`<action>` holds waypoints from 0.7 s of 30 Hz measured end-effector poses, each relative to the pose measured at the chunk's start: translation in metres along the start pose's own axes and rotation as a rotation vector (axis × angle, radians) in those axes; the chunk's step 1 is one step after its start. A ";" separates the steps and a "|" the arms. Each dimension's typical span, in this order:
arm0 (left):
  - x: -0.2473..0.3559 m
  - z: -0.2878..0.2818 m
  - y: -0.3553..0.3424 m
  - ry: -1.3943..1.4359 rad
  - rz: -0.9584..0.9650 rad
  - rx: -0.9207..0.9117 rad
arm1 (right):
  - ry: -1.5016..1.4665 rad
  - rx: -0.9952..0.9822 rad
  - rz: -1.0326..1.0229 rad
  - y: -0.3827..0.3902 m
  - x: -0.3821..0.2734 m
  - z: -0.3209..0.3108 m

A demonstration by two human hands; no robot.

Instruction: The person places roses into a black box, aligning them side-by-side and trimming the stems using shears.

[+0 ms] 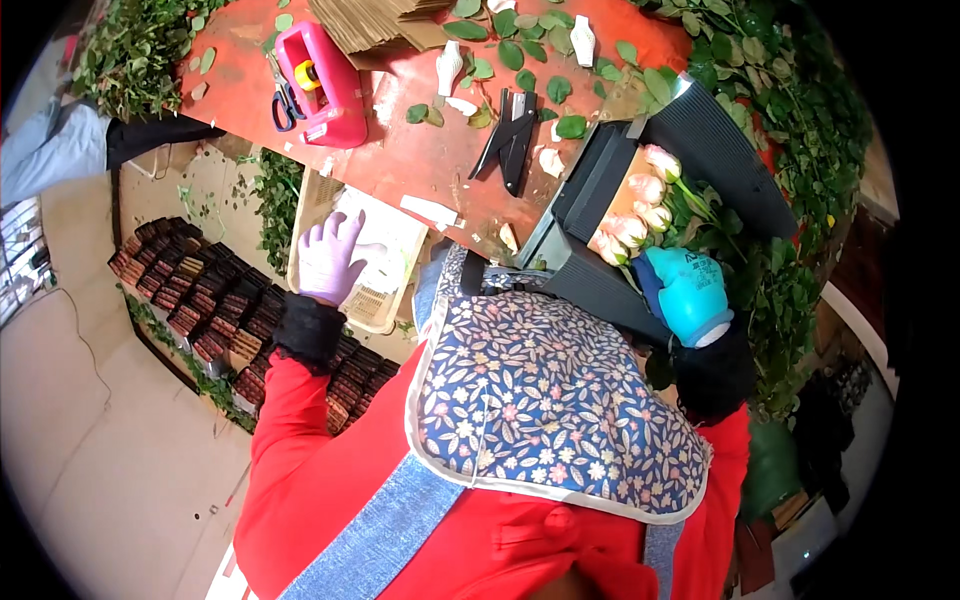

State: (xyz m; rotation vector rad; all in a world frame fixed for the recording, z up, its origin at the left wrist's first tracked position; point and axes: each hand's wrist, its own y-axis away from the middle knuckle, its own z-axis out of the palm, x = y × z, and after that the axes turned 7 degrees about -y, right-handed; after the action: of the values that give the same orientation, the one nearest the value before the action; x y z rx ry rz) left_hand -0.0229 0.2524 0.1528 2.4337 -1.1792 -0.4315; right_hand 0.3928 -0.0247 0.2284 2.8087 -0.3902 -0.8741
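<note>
My left hand (331,258), in a lavender glove, is spread above white sheets (385,250) in a pale plastic crate (303,215), holding nothing. At the right, my right hand (692,295), in a turquoise glove with a dark blue part, is curled beside several pale pink roses (628,228). A green stem runs towards its fingers, but what they grip is hidden. The rose heads lie against a brown backing inside a black ribbed holder (612,292), with green leaves and stems beside them.
On the red table (400,165) lie a black stapler (517,140), a pink tape dispenser (335,90), scissors (286,100), brown paper sheets (385,22) and loose leaves. Piled foliage (800,130) lines the right side. Dark bundled blocks (215,295) stand in rows at the left.
</note>
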 end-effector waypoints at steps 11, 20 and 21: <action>0.046 0.013 -0.015 -0.258 -0.183 -0.191 | 0.109 0.045 -0.060 0.002 0.011 0.010; 0.165 -0.105 -0.132 0.688 1.085 0.407 | 0.101 -0.046 -0.035 -0.010 0.003 0.005; 0.172 -0.113 -0.134 0.677 1.118 0.425 | 0.096 -0.077 -0.026 -0.012 0.004 0.004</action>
State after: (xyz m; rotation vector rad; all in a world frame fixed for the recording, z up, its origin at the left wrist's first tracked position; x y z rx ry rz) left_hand 0.2196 0.2152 0.1703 1.5217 -2.0821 0.9493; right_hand 0.3959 -0.0146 0.2197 2.7776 -0.3004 -0.7391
